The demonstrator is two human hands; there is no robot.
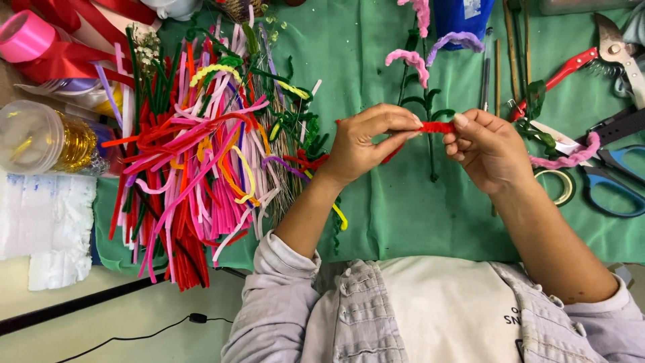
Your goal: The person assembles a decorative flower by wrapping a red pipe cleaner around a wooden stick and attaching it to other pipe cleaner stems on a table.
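A person seen from above works at a table covered by a green cloth [376,208]. Both hands meet over the middle of the cloth. The left hand [366,144] pinches one end of a red pipe cleaner [435,127] between thumb and fingertips, and the right hand [490,151] pinches the other end the same way, so the short red length stretches between the two grips. The visible stretch looks tightly coiled or twisted; a loose red tail hangs down under the left hand. How much of it is shaped cannot be told, since the fingers hide both ends.

Some pieces look finished: near the far edge of the cloth lie pink and purple curled blooms on dark green stems [420,74], and a pink coiled piece [571,158] lies just beside the right hand. Much stock is unused: a big heap of pipe cleaners [195,161] in red, pink, white, yellow and green fills the left side of the cloth.

At the right edge lie red-handled pruning shears [605,54], blue-handled scissors [615,181] and a roll of tape [561,185]. At the left edge stand a clear tub of gold wire [47,138] and a pink ribbon spool [25,35].
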